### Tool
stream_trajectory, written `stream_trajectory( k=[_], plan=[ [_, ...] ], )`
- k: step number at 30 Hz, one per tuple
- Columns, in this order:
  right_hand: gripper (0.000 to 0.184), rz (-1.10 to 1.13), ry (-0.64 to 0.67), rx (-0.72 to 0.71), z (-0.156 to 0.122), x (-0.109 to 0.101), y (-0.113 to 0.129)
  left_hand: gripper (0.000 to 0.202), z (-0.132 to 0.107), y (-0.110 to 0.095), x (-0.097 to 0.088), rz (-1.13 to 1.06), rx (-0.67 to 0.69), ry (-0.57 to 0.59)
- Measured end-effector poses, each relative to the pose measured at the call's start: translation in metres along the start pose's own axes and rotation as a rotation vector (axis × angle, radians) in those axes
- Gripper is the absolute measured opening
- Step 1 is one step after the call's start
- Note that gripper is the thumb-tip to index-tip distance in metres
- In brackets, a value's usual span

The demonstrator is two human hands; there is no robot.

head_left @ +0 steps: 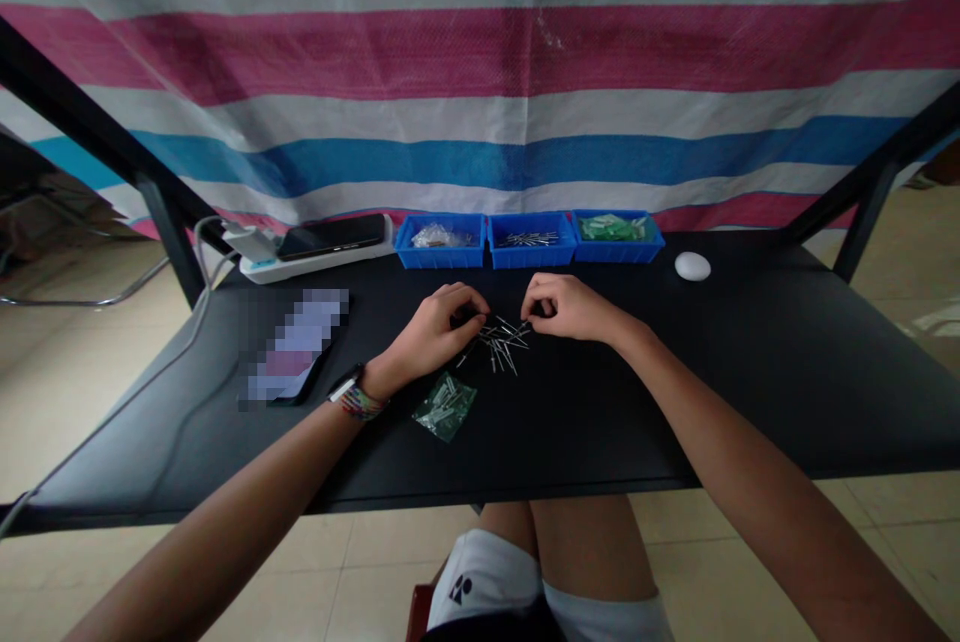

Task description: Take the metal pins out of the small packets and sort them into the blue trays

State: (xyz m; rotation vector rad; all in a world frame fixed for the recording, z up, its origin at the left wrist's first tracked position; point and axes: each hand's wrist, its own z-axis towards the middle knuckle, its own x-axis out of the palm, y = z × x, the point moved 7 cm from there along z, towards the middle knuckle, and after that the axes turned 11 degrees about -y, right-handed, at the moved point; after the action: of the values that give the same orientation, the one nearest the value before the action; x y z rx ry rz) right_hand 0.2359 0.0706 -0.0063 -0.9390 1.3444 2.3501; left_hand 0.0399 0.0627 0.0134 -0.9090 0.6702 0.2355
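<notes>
- Striped plastic sheet (pixel 480 52) as bkgd, hung behind blk table (pixel 600 422); metal pin pile (pixel 504 352) on tabletop = ref pt.
- L hand (pixel 439 327) at pile's upper-left edge: thumb & index tips close tog.; can't tell if a pin's pinched btwn them.
- R hand (pixel 566 307) at pile's upper-right edge, fingers curled in, tips by pin ends; can't tell if clamped on one.
- Pile itself: thin silvery pins, loose, crisscrossed, btwn & just below both hands.
- Green bag (pixel 445 407) w/ pale pcs inside, flat, just lower left of pile.
- 3 blue bins in a row beyond pile: left bin (pixel 440 259) w/ clear packets, mid bin (pixel 534 256) w/ pins, right bin (pixel 621 253) w/ green packets.
- White oval obj (pixel 692 267) well right of pile, a bit farther back.
- Pixelated phone (pixel 300 347) well left of pile.
- Power strip (pixel 315 268) far upper left of pile, w/ dark phone (pixel 334 237) resting on it.
</notes>
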Motion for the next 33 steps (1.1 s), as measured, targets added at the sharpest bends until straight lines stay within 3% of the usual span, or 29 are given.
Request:
stream_trajectory(
  k=[9,13,17,23,28,33],
  plan=[
    [0.01,0.108,-0.017,0.047,-0.001,-0.004,0.0,0.015,0.001,0.002,0.0,-0.009,-0.002,0.002],
    [0.004,0.257,-0.107,0.122,-0.001,-0.002,0.005,0.023,0.001,-0.002,0.0,-0.032,-0.001,0.009],
    [0.005,0.32,-0.216,0.099,-0.002,-0.001,0.02,0.03,0.001,-0.003,-0.001,-0.095,-0.006,0.007],
    [0.004,0.346,-0.248,0.067,-0.004,0.001,0.03,0.029,0.002,-0.001,-0.002,-0.187,-0.042,-0.007],
    [0.007,0.401,-0.274,0.122,-0.005,0.004,0.025,0.024,0.002,0.0,-0.002,-0.23,-0.079,-0.038],
    [0.028,0.554,-0.249,0.25,-0.004,0.009,0.019,0.022,0.003,-0.002,-0.008,-0.245,-0.073,-0.118]
  ],
)
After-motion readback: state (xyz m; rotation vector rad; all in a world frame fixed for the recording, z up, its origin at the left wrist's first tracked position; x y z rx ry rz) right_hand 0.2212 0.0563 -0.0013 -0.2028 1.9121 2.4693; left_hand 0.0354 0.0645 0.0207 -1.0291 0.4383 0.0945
